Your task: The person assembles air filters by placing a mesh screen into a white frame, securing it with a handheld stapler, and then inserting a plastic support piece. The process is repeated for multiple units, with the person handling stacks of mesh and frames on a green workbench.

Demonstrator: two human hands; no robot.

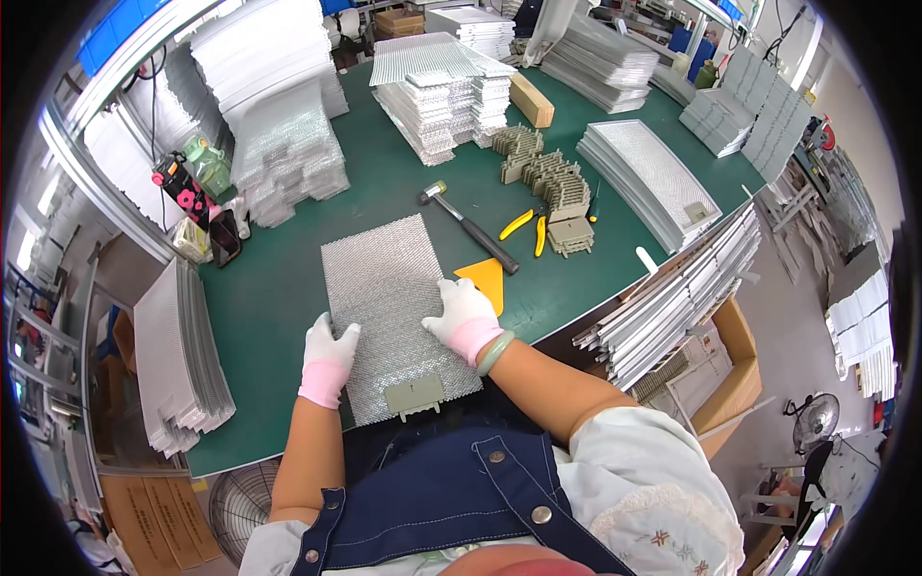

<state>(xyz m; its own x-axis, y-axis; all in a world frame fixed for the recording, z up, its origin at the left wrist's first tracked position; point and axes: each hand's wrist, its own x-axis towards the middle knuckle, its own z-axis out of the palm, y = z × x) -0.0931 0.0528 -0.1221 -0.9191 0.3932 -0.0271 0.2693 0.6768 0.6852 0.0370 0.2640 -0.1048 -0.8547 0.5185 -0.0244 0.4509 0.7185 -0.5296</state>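
Half open, the left hand (327, 353) and right hand (464, 315) touch the mesh sheet (384, 298) at opposite edges; whether gripping, I can't tell.

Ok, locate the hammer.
In the head view, the hammer lies on the green table beyond the right hand, off the far-right corner of the mesh sheet, its grip near the yellow handles and orange piece.

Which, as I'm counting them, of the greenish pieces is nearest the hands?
The greenish piece on the near edge of the mesh sheet; others lie farther off.
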